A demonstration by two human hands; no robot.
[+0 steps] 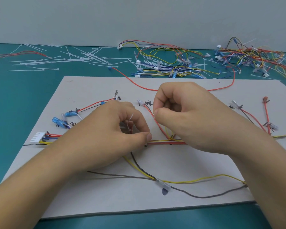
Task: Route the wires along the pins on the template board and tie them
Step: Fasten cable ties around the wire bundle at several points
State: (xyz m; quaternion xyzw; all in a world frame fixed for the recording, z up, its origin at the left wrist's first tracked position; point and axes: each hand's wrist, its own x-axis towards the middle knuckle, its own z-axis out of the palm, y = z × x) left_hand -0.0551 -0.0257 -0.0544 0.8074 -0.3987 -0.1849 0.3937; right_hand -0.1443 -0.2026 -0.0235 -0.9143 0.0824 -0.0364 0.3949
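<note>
A grey template board (180, 202) lies on the green table. Coloured wires run across it, with a red and yellow bundle (165, 142) along its middle. My left hand (116, 134) curls over that bundle and pinches a thin white cable tie (130, 120) that stands up between the fingers. My right hand (182, 113) is curled just to the right, thumb and forefinger pinching a red wire (149, 110) that rises toward a white terminal. A white multi-pin connector (38, 137) sits at the board's left edge. The pins under my hands are hidden.
Loose white cable ties (82, 57) are scattered on the table at the back left. Heaps of finished coloured harnesses (172, 63) lie at the back centre and back right (254, 57). Blue terminal sleeves (58, 120) sit on the board's left. A long red wire (221, 88) loops over the far edge.
</note>
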